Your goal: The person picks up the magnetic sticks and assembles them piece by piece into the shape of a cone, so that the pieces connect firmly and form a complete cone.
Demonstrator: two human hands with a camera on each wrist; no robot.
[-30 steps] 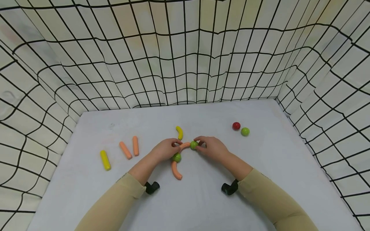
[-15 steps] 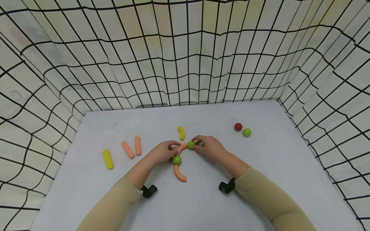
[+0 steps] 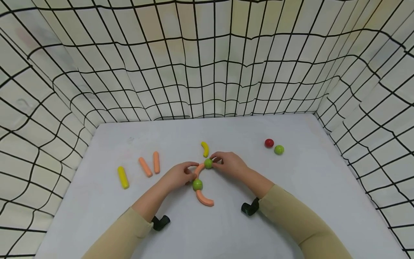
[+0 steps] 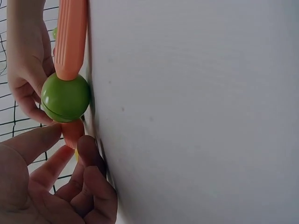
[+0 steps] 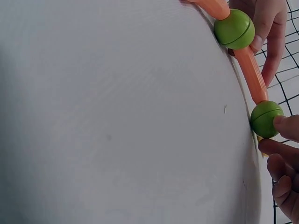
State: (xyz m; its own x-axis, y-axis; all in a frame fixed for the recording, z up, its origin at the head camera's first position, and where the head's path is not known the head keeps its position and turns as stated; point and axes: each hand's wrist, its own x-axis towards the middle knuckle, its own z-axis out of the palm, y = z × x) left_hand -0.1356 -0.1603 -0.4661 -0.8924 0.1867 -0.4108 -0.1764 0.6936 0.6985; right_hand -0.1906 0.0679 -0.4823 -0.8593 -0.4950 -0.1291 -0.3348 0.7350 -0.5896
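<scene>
From my end I see a curved chain of 4 pieces over the table [image 3: 226, 230], between the person's 2 hands. The left hand [image 3: 179, 176] pinches the upper orange piece [image 3: 200, 169], between thumb and forefinger, just beside the near green ball [image 3: 197, 185]. The right hand [image 3: 230, 164] pinches the far green ball [image 3: 208, 163] at the chain's top end. The lower orange piece [image 3: 205, 199] sticks out of the near ball with no hand on it; I can't tell whether it rests on the table.

The far joint worries me most: if the 2 hands push out of line, I expect the ball to twist or the orange end to slip out. The ball is round and looks smooth, so hard pressure could shoot it from the fingertips. Since nobody grips the near ball, a sideways jolt could swing or loosen the lower piece. The small yellow piece [image 3: 205, 149] lies close beyond the far ball, where a right-hand slip might knock it.
</scene>
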